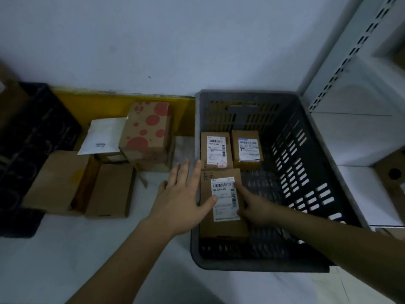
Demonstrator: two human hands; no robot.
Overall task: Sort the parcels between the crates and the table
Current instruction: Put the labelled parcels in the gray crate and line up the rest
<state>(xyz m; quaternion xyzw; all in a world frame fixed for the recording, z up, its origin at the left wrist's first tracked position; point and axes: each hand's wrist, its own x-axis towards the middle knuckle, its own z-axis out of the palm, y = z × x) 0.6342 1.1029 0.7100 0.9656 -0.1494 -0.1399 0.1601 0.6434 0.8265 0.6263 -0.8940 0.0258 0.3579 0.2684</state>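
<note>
Left hand: the left hand (183, 193) reaches over the near left wall of the grey crate, fingers straight and spread, thumb tip lying on the label of the nearest parcel; it grips nothing.
Right hand: the right hand (255, 207) is inside the crate, fingers extended flat against the right edge of the same parcel, nothing clasped.
Nearest parcel: the large brown parcel (222, 205) lies flat on the crate floor by the left wall, white barcode label up, between both hands.
Other parcels in crate: two small labelled boxes (215, 150) (247, 149) sit side by side just behind it.
Crate: the grey crate (306, 172) stands on the white table (87, 249).
Table pile: a red-spotted box (146, 130), a white mailer (103, 137) and flat brown boxes (109, 189) lie left of the crate.
Far left: a black crate (28, 139).
</note>
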